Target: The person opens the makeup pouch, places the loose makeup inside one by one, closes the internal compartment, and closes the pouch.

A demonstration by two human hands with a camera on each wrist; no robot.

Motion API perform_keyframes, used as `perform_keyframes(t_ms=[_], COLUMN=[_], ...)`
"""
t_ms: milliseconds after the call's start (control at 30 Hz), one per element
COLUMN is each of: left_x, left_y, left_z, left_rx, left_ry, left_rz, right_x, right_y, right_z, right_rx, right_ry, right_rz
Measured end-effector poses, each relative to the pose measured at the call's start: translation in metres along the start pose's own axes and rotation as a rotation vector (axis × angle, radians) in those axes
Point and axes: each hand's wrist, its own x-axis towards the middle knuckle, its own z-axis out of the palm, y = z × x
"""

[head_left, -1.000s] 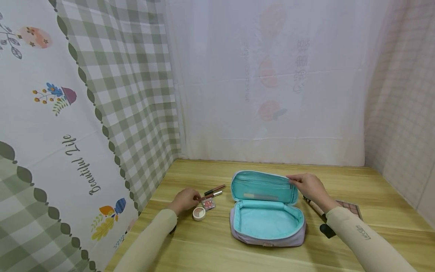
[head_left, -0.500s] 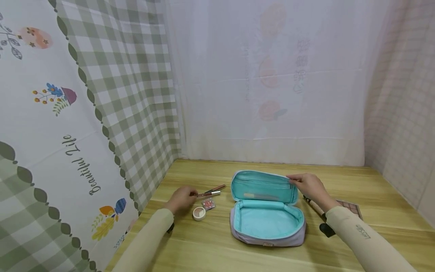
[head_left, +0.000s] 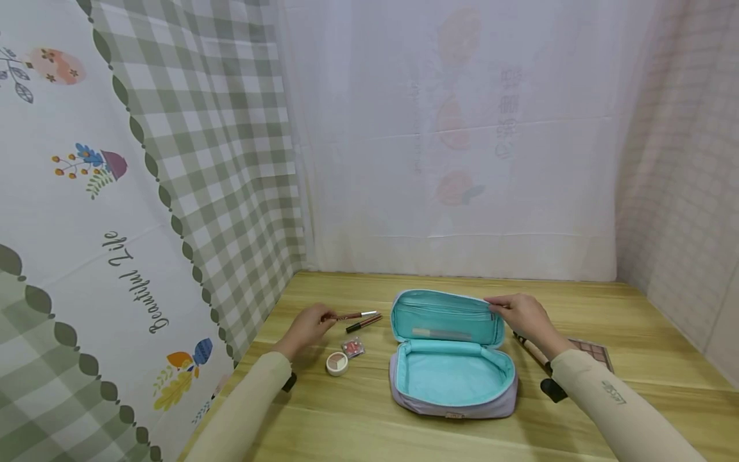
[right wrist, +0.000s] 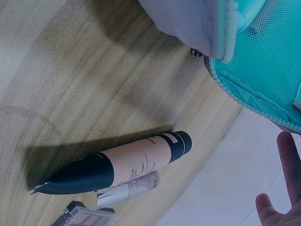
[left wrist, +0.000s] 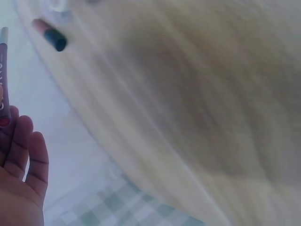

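In the head view my left hand (head_left: 307, 327) pinches a reddish-brown makeup pencil (head_left: 355, 315) with a silver end. Its lettered barrel shows at the left edge of the left wrist view. A second makeup pencil (head_left: 364, 323), black at one end, lies on the table beside it. My right hand (head_left: 525, 316) grips the top right corner of the raised lid (head_left: 449, 314) of a makeup bag (head_left: 456, 410). Lilac outside and turquoise inside, the bag stands unzipped. A pale slim item shows behind the lid's mesh.
Left of the bag lie a round three-colour compact (head_left: 337, 364) and a small clear case with red contents (head_left: 353, 347). On the right are a peach-and-black tube (right wrist: 136, 160), a slim clear tube (right wrist: 134, 188) and a makeup palette (head_left: 590, 350).
My left hand has drawn the silver-ended pencil off the table, away from the small case, and carried it slightly up and back. The right hand keeps holding the lid in place.
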Motion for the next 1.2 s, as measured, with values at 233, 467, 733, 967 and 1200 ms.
perform_keyframes(t_ms=[233, 467, 733, 967, 1200], left_x=[0.004, 0.011, 0.024, 0.035, 0.042], left_y=[0.017, 0.04, 0.067, 0.091, 0.105], left_z=[-0.007, -0.006, 0.004, 0.011, 0.019], left_rx=[-0.018, -0.064, -0.061, -0.006, 0.095], left_ry=[0.062, 0.103, 0.111, 0.114, 0.181], left_rz=[0.081, 0.169, 0.254, 0.309, 0.391], right_x=[-0.001, -0.001, -0.001, 0.0, 0.0], right_y=[-0.001, -0.001, -0.001, -0.001, 0.0], right_z=[-0.001, 0.0, 0.0, -0.001, -0.001], right_rx=[0.003, 0.005, 0.006, 0.006, -0.003], right_ry=[-0.012, -0.007, 0.003, -0.006, -0.001], right_rz=[0.016, 0.003, -0.011, -0.003, -0.02])
